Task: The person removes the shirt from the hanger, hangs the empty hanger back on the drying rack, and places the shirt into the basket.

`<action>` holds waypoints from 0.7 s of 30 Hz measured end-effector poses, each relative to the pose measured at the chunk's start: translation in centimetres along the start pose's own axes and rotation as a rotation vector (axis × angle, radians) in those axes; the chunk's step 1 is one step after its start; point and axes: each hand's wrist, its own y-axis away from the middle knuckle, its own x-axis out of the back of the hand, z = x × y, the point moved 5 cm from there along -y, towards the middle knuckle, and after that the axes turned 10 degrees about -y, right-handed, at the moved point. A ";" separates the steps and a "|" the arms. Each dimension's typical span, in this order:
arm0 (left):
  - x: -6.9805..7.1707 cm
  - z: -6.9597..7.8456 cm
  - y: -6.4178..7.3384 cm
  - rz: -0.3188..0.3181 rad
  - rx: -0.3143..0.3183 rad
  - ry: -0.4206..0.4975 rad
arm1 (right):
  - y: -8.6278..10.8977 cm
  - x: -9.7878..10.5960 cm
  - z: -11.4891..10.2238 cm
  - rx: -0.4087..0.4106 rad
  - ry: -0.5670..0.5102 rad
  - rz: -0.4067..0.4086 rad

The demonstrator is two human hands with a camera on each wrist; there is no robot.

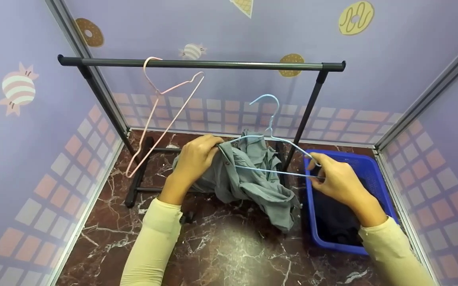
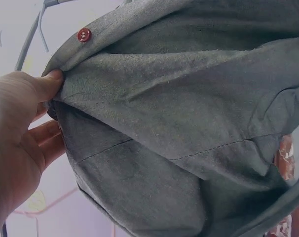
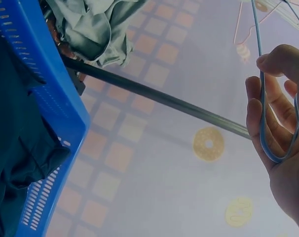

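A crumpled grey-green shirt [image 1: 249,174] hangs from my left hand [image 1: 197,157], which pinches its edge near the top. In the left wrist view a red button [image 2: 84,34] shows on the cloth edge just above the thumb. My right hand [image 1: 338,176] grips the right end of a light blue hanger [image 1: 284,171], its fingers curled round the bent wire in the right wrist view. The hanger's left end goes in behind the shirt's edge and is hidden there. Its hook stands upright, apart from the rail.
A black clothes rack [image 1: 213,63] stands ahead, a pink hanger [image 1: 173,121] hooked on its rail. To the right, a blue basket [image 1: 312,222] holds dark clothing [image 1: 336,218]. Patterned walls enclose the marbled floor [image 1: 229,254] on the left, back and right.
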 end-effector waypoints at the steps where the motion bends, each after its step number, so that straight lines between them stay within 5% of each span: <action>1: -0.1 -0.2 0.1 -0.002 0.002 0.005 | 0.1 0.1 0.1 -0.002 0.005 0.000; 21: -4.2 -5.2 2.1 -0.062 0.200 0.095 | 2.0 1.8 2.7 -0.016 0.085 -0.010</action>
